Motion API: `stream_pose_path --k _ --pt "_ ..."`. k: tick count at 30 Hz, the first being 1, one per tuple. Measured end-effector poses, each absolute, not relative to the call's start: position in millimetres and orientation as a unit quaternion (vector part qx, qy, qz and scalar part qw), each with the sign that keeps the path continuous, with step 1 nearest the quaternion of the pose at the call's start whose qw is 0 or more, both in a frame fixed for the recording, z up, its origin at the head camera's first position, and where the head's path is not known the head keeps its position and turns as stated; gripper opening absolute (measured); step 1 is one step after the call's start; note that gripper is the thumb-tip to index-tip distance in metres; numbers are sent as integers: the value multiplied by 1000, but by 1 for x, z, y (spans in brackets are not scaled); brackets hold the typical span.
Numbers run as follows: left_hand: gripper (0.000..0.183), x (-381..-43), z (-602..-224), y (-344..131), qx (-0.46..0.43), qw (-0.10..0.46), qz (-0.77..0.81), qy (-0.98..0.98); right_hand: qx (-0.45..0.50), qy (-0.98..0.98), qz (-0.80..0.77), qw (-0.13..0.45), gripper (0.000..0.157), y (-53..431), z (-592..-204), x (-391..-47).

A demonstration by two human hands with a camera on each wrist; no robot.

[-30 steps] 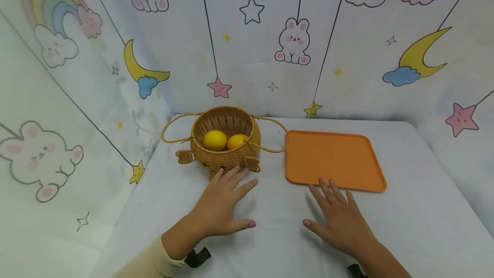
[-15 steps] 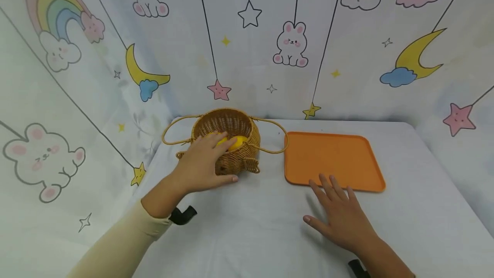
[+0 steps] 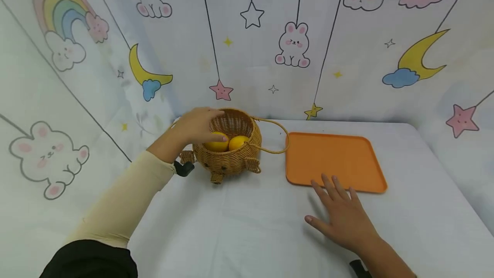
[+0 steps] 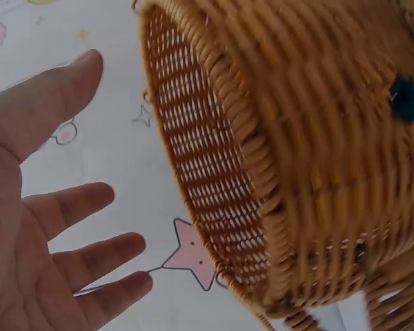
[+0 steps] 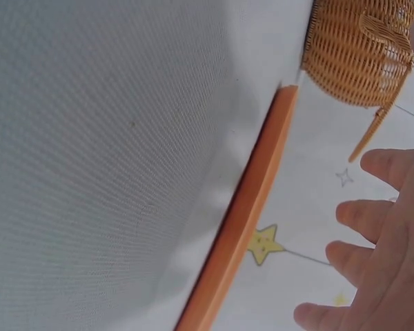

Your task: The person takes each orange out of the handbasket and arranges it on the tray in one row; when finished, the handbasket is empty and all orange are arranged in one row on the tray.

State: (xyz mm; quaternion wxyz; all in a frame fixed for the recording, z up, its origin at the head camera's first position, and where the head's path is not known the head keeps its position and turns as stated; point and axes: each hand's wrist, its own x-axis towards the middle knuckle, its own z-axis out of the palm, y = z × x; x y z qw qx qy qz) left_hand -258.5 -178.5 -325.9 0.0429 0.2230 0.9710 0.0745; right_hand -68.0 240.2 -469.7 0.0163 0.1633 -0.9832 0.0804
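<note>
A woven wicker basket [image 3: 231,162] with an animal face stands on the white table. Two yellow lemon-like fruits, a left one [image 3: 217,146] and a right one [image 3: 238,142], lie inside it. My left hand [image 3: 194,128] hovers over the basket's left rim, its thumb overlapping the left fruit in the head view. In the left wrist view the left hand's fingers [image 4: 96,258] are spread beside the basket's mouth and hold nothing. My right hand [image 3: 343,218], fingers spread, is over the near edge of an orange tray [image 3: 335,158], holding nothing.
The basket's right loop handle [image 3: 283,134] sticks out toward the tray's left edge; the left handle is mostly hidden behind the left hand. A printed cloth wall [image 3: 251,55] rises behind the table [image 3: 262,226] and along its sides.
My left hand has moved forward from in front of the basket, up over its front, to the left rim. The right hand, basket and tray have stayed in place.
</note>
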Motion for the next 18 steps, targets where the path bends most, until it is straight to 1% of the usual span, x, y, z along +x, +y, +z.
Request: stream_pose_path --k 4,8,12,18 --pt "83 -282 -321 -172 236 77 53 967 156 -983 93 15 98 242 -469 -66" --pt "76 -303 -325 -164 266 144 26 953 151 -984 98 7 98 245 -471 -65" --pt "81 -318 -330 -152 252 223 -25 941 155 -983 97 10 97 248 -473 -65" --pt "86 -325 -331 -128 212 301 -81 926 160 -982 102 17 96 249 -471 -64"
